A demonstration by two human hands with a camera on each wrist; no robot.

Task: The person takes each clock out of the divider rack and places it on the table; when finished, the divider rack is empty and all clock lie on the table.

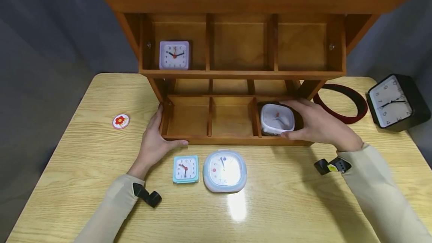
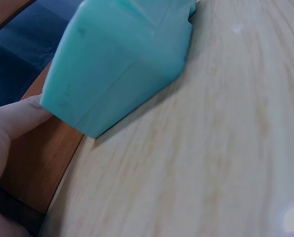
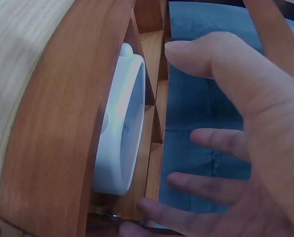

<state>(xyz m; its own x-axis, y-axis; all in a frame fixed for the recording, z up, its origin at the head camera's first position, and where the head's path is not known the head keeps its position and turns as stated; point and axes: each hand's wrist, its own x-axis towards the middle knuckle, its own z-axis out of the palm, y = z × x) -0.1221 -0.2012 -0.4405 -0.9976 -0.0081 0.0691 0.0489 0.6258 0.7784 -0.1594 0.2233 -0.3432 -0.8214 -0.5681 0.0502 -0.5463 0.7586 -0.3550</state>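
Observation:
A white alarm clock (image 1: 277,118) sits face up in the right compartment of the lowest wooden tray (image 1: 233,140). My right hand (image 1: 312,123) reaches over it with thumb and fingers spread. In the right wrist view these fingers (image 3: 221,190) stand apart from the clock's white case (image 3: 118,133). With straight fingers along the tray's left side and the thumb along its front, my left hand (image 1: 155,141) rests at the front left corner. Just in front of that thumb is a small teal clock (image 1: 185,169); its back (image 2: 117,69) looms large in the left wrist view.
Beside the teal clock lies a light blue clock (image 1: 225,171). A purple clock (image 1: 174,55) stands in the upper tray's left compartment. At right are a dark red headband (image 1: 351,119) and a black square clock (image 1: 391,102). A flower badge (image 1: 121,121) lies at left.

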